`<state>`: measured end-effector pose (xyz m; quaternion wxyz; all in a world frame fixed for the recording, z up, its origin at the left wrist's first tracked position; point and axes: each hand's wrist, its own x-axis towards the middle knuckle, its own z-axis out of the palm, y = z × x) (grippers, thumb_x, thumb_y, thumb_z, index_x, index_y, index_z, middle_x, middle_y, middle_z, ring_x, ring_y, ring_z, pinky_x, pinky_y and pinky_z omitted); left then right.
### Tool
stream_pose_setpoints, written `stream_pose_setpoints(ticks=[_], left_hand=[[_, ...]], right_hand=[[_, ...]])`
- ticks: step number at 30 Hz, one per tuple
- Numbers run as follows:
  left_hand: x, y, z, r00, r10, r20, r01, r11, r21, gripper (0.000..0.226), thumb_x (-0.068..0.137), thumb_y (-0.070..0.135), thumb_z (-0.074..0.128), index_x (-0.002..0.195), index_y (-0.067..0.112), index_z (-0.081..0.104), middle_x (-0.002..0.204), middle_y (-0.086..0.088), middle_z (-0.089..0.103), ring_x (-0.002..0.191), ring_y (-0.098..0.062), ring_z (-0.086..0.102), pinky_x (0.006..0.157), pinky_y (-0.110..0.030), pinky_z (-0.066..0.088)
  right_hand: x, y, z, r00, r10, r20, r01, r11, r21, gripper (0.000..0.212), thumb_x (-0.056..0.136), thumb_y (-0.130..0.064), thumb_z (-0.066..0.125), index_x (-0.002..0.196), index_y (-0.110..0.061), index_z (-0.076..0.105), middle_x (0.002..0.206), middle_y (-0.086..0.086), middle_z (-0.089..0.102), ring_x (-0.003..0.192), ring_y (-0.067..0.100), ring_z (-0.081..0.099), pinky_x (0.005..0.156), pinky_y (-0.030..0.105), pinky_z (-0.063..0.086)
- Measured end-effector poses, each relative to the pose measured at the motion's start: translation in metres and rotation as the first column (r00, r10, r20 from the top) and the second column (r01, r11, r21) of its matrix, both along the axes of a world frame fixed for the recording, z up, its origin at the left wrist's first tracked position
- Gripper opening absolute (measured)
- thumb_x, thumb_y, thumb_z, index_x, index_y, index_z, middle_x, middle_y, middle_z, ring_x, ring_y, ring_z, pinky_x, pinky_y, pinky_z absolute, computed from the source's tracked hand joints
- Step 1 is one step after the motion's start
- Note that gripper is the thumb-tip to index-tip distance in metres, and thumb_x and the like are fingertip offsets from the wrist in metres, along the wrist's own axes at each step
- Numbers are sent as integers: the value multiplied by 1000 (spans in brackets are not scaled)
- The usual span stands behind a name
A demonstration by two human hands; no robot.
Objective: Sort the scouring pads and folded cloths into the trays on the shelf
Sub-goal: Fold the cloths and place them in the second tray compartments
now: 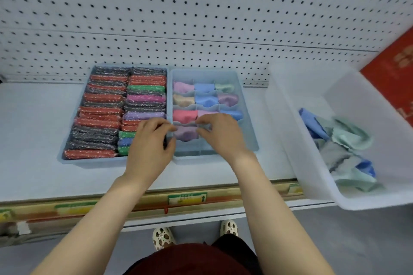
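Observation:
Two pale blue trays stand side by side on the shelf. The left tray (67, 159) is packed with rows of red, dark grey, green, pink and purple scouring pads (100, 116). The right tray (250, 131) has dividers, and several of its cells hold folded cloths (204, 99) in pink, blue, green, tan and purple. My left hand (148, 146) and my right hand (220, 133) meet over a front cell, both pinching a folded purple cloth (185, 134) that sits in it.
A white plastic bin (362, 100) at the right holds loose blue, green and grey cloths (344, 147). White pegboard (201, 18) backs the shelf. The shelf's front edge carries price labels (187, 198). A red panel (395, 67) stands at the far right.

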<state>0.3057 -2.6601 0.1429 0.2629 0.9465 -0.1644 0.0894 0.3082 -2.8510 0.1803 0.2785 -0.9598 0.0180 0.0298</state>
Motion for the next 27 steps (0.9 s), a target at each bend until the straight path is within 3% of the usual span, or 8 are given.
stream_pose_setpoints(ticks=[7, 11, 14, 16, 18, 20, 23, 27], left_hand=[[10, -66, 27, 999, -27, 22, 27, 1000, -4, 17, 84, 9, 68, 99, 17, 74, 102, -8, 70, 93, -34, 62, 81, -44, 49], [0, -152, 42, 993, -117, -32, 111, 982, -154, 19, 85, 9, 68, 100, 19, 74, 107, -4, 69, 102, -28, 62, 88, -35, 44], [-6, -213, 53, 974, -218, -67, 201, 961, -192, 19, 87, 14, 66, 102, 25, 72, 112, 2, 65, 101, -23, 60, 89, -33, 45], [-9, -245, 60, 956, -279, -92, 253, 942, -221, 19, 89, 17, 64, 105, 27, 71, 115, 3, 62, 100, -22, 60, 90, -37, 49], [-11, -272, 68, 938, -333, -92, 306, 924, -230, 22, 90, 21, 64, 109, 28, 69, 117, 4, 60, 102, -19, 59, 90, -38, 50], [-14, -295, 80, 913, -394, -109, 359, 900, -248, 27, 89, 27, 66, 115, 30, 66, 120, 7, 58, 101, -11, 58, 89, -34, 51], [-20, -323, 97, 872, -467, -146, 398, 850, -344, 39, 82, 37, 72, 119, 32, 61, 118, 12, 59, 100, -4, 58, 88, -30, 51], [-20, -339, 110, 908, -404, -114, 320, 842, -433, 40, 80, 35, 74, 115, 28, 56, 108, 17, 63, 98, -4, 60, 89, -28, 49]], right_hand=[[-69, -151, 45, 876, -350, 332, 336, 937, 101, 29, 84, -6, 61, 96, -28, 77, 92, -6, 76, 73, 6, 60, 74, 27, 49], [-86, -258, 33, 896, -442, 45, 428, 834, -347, 38, 82, -14, 62, 116, -29, 65, 107, 10, 65, 102, 33, 60, 79, 34, 47], [-76, -298, 36, 838, -511, -191, 370, 791, -487, 13, 86, -22, 60, 96, -18, 68, 93, 10, 64, 93, 34, 61, 62, 27, 41], [-72, -314, 43, 848, -497, -185, 403, 830, -386, 17, 87, -19, 60, 74, -8, 64, 75, 12, 61, 75, 30, 59, 51, 27, 38], [-73, -323, 54, 906, -423, 9, 415, 884, -214, 25, 86, -18, 63, 65, -5, 59, 62, 13, 57, 59, 22, 49, 52, 30, 36], [-77, -324, 72, 919, -377, 113, 376, 926, 25, 33, 87, -20, 66, 56, -14, 55, 48, -1, 49, 49, 11, 39, 48, 23, 32], [-74, -312, 104, 933, -353, 76, 301, 877, 376, 28, 88, -16, 69, 61, -13, 61, 52, -10, 55, 50, 5, 48, 50, 16, 38], [-64, -297, 137, 963, -239, 122, 116, 780, 615, 19, 89, -8, 67, 90, 11, 67, 70, 11, 62, 55, 8, 55, 52, 18, 44]])
